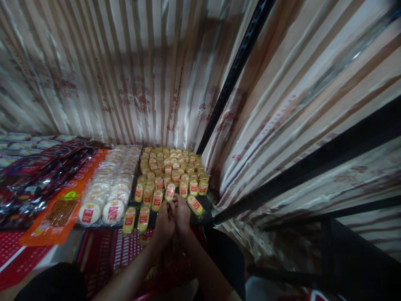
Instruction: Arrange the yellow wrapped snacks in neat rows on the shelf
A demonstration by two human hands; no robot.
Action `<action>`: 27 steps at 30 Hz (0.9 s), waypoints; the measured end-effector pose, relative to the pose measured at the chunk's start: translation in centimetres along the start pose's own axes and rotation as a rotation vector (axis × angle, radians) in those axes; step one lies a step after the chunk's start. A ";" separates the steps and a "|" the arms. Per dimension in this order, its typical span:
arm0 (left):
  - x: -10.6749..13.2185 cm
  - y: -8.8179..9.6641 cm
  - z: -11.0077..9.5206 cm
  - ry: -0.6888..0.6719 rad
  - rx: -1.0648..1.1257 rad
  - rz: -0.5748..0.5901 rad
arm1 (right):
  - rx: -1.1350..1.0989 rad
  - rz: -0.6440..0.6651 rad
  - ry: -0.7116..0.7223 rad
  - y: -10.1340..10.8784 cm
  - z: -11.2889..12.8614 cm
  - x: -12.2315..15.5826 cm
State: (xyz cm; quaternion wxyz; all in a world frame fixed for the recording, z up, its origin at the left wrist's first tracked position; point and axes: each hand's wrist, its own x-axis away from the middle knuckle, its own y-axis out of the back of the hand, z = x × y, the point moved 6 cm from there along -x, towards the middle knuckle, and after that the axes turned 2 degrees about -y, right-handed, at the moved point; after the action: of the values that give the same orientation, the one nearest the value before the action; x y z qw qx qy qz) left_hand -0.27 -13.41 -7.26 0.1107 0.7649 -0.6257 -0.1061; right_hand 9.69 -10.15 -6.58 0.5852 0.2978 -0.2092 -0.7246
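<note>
Both my hands meet at the front of a dark shelf, around one small yellow packaged cake with a red and white label. My left hand has its fingers closed at the cake's lower end. Beside it, my right hand pinches the same wrapper from the right. Behind them stand rows of matching yellow packs. One pack lies tilted just right of my right hand. Two more packs, one and another, rest at the shelf's front edge, left of my hands.
Left of the yellow packs are stacked round white wrapped cakes, an orange snack bag and dark shiny packages. Below sits a red plastic basket. Black metal posts and printed curtain sheeting enclose the shelf.
</note>
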 end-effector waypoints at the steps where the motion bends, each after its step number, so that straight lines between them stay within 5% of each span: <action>1: -0.2 -0.1 -0.2 0.006 0.009 0.005 | -0.003 -0.012 0.012 0.0 0.1 -0.2; 8: -1.1 -0.7 -0.4 0.074 -0.003 -0.001 | -0.074 -0.055 0.112 -0.4 0.1 -1.1; 19: -1.1 -1.1 -1.0 -0.027 -0.029 0.023 | -0.185 0.000 0.176 -1.0 -0.3 -1.1; 27: 2.1 2.1 -1.7 -0.202 -0.116 -0.127 | -0.119 -0.006 0.217 -0.4 1.3 1.7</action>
State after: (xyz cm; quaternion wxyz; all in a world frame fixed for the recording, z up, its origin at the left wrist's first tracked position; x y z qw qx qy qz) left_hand -1.35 -15.81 -5.01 0.0842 0.7809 -0.5766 -0.2251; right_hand 8.33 -11.75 -6.16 0.6190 0.3400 -0.1004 -0.7008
